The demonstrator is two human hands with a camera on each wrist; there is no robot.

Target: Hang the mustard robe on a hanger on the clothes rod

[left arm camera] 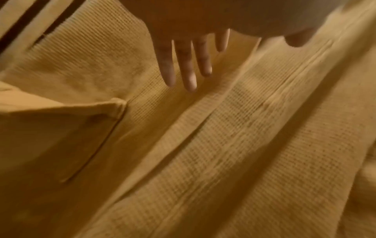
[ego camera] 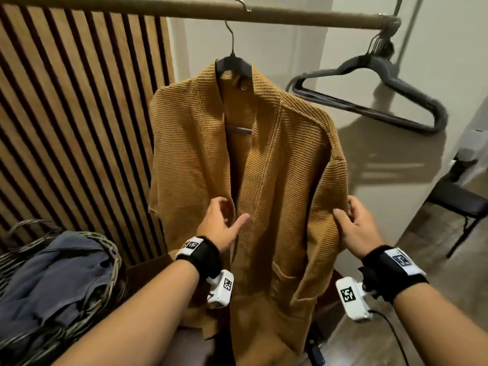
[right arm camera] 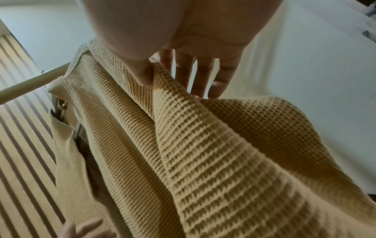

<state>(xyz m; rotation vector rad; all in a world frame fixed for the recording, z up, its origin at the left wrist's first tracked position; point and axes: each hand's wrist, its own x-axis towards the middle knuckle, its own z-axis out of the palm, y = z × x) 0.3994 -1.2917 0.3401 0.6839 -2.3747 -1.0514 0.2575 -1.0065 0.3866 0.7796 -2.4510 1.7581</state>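
The mustard waffle-weave robe (ego camera: 277,159) hangs on a dark hanger (ego camera: 233,60) hooked over the clothes rod (ego camera: 184,11). My left hand (ego camera: 233,211) is open against the robe's front edge at chest height; the left wrist view shows its straight fingers (left arm camera: 183,64) lying over the robe (left arm camera: 223,145) above a pocket (left arm camera: 61,136). My right hand (ego camera: 344,210) pinches the hem of the robe's right sleeve. In the right wrist view the thumb (right arm camera: 145,75) presses a fold of the robe (right arm camera: 203,153) against the fingers behind it.
Several empty grey hangers (ego camera: 383,88) dangle tilted at the rod's right end. A wicker basket (ego camera: 108,249) with blue-grey clothes (ego camera: 52,281) sits at lower left, before a slatted wooden wall (ego camera: 66,114). A dark chair (ego camera: 454,199) stands at the right.
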